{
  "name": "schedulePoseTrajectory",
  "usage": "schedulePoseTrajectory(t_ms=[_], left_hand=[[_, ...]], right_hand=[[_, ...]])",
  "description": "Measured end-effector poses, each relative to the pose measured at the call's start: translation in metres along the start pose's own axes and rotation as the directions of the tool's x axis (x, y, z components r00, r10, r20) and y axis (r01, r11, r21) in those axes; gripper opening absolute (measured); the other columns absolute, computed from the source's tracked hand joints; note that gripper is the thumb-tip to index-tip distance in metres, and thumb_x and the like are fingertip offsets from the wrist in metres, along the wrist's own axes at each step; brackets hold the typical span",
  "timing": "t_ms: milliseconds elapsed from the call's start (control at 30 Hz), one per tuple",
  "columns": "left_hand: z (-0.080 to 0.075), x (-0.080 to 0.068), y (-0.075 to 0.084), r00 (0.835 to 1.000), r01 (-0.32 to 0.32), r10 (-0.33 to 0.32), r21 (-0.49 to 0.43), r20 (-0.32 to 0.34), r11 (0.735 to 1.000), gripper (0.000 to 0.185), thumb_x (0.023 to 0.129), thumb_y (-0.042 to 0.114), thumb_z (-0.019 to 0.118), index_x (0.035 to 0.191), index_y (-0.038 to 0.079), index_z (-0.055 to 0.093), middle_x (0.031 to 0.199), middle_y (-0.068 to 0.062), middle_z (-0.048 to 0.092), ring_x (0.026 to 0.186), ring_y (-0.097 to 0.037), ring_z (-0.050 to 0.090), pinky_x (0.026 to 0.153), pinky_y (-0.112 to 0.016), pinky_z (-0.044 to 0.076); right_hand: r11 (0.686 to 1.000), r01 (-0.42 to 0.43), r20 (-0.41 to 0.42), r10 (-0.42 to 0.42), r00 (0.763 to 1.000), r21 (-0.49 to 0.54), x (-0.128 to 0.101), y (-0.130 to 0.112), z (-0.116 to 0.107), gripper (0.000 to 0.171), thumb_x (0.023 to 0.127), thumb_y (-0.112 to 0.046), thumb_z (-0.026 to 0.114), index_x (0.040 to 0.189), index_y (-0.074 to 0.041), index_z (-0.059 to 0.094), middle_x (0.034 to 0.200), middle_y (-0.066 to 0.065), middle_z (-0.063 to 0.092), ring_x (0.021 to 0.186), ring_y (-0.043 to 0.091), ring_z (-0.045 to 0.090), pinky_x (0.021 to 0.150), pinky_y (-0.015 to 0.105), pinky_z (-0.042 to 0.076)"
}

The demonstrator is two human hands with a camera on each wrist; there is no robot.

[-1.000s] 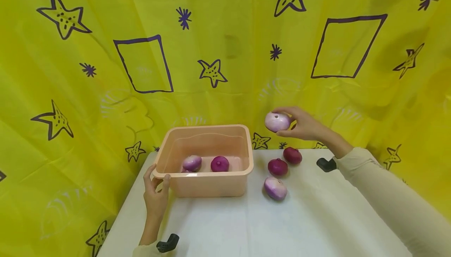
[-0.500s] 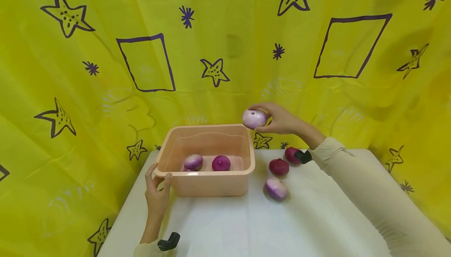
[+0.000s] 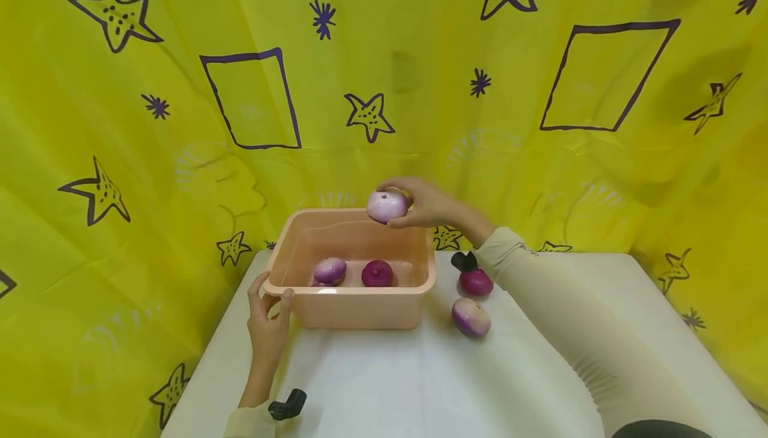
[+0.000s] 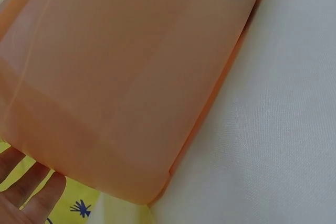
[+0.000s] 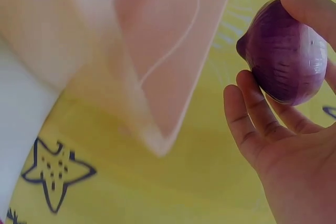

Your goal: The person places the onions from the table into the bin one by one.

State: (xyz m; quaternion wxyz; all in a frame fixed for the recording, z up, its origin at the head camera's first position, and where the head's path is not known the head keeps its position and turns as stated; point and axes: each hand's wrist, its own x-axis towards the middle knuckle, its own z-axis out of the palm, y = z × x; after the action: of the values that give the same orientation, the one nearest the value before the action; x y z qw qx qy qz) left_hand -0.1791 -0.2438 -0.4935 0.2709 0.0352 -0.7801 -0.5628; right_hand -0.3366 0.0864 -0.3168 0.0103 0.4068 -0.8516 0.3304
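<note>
My right hand [image 3: 429, 205] holds a pale purple onion [image 3: 386, 206] between thumb and fingers, above the far side of a peach plastic basin [image 3: 360, 310]. In the right wrist view this onion [image 5: 286, 51] shows a dark purple side with a pointed tip. At the basin's near left corner, my left hand [image 3: 268, 331] grips the rim, thumb in front and fingers along the side. Inside the basin lie a purple-white onion [image 3: 330, 270] and a dark magenta onion [image 3: 377, 274]; part of another is mostly hidden by the front wall.
Right of the basin, a purple-white onion [image 3: 471, 318] and a dark red onion [image 3: 476, 283] rest on the white-covered table [image 3: 372, 385]. A yellow patterned curtain [image 3: 414, 118] hangs behind the table. Each wrist carries a small black device.
My right hand has carried the onion leftward, from right of the basin to over it. The right forearm now hides the farther dark red onion. My left hand stays at the basin's corner.
</note>
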Motion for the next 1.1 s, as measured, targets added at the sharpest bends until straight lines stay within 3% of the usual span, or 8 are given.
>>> schedulePoseTrajectory(t_ms=[300,533,600,800,933,1100], left_hand=[[0.0,-0.001,0.0,1.0,0.003,-0.003,0.004,0.001,1.0,0.06,0.103,0.019,0.062,0.156,0.02,0.034,0.15,-0.019,0.054,0.106,0.002,0.056,0.08,-0.008,0.049],[0.001,0.0,0.002,0.999,0.035,-0.035,0.018,0.012,0.999,0.062,0.103,0.021,0.062,0.157,0.022,0.031,0.154,-0.015,0.05,0.112,-0.006,0.055,0.081,-0.007,0.048],[0.001,0.0,0.007,0.999,0.047,-0.048,0.024,0.016,0.999,0.062,0.103,0.021,0.062,0.157,0.02,0.03,0.155,-0.016,0.049,0.116,-0.014,0.056,0.081,-0.006,0.047],[0.0,-0.008,0.041,0.999,0.043,-0.043,0.013,0.031,0.999,0.059,0.103,0.018,0.06,0.154,0.011,0.031,0.153,-0.023,0.048,0.121,-0.035,0.056,0.081,-0.006,0.045],[-0.001,-0.009,0.047,0.999,0.034,-0.034,0.017,0.036,0.999,0.059,0.104,0.018,0.059,0.155,0.01,0.029,0.153,-0.025,0.047,0.122,-0.038,0.056,0.082,-0.006,0.045],[-0.002,-0.009,0.049,0.999,0.033,-0.033,0.01,0.036,0.999,0.059,0.103,0.017,0.059,0.155,0.011,0.03,0.153,-0.024,0.047,0.121,-0.033,0.056,0.082,-0.006,0.045]], right_hand=[[0.999,0.053,0.023,-0.053,0.998,0.01,0.024,-0.009,0.026,0.067,0.078,-0.017,0.088,0.138,-0.007,0.059,0.135,0.011,0.063,0.122,0.027,0.057,0.103,0.041,0.048],[0.998,0.049,0.03,-0.05,0.998,0.026,0.032,-0.01,0.037,0.066,0.079,-0.017,0.088,0.138,-0.009,0.06,0.136,0.008,0.062,0.121,0.024,0.057,0.103,0.037,0.048],[0.998,0.047,0.035,-0.048,0.998,0.031,0.033,-0.01,0.039,0.066,0.079,-0.017,0.088,0.138,-0.009,0.06,0.135,0.008,0.062,0.121,0.024,0.056,0.102,0.037,0.049],[0.999,0.01,0.053,-0.012,0.999,0.042,0.033,-0.011,0.043,0.066,0.08,-0.016,0.087,0.139,-0.011,0.058,0.136,0.009,0.061,0.12,0.025,0.056,0.102,0.039,0.05],[0.998,-0.025,0.07,0.021,0.997,0.05,0.033,-0.01,0.045,0.068,0.081,-0.02,0.087,0.141,-0.012,0.056,0.138,0.009,0.059,0.122,0.026,0.056,0.102,0.039,0.051],[0.994,-0.038,0.112,0.027,0.993,0.099,0.033,-0.008,0.047,0.076,0.085,-0.02,0.085,0.15,-0.007,0.047,0.152,0.015,0.049,0.137,0.04,0.047,0.108,0.051,0.047]])
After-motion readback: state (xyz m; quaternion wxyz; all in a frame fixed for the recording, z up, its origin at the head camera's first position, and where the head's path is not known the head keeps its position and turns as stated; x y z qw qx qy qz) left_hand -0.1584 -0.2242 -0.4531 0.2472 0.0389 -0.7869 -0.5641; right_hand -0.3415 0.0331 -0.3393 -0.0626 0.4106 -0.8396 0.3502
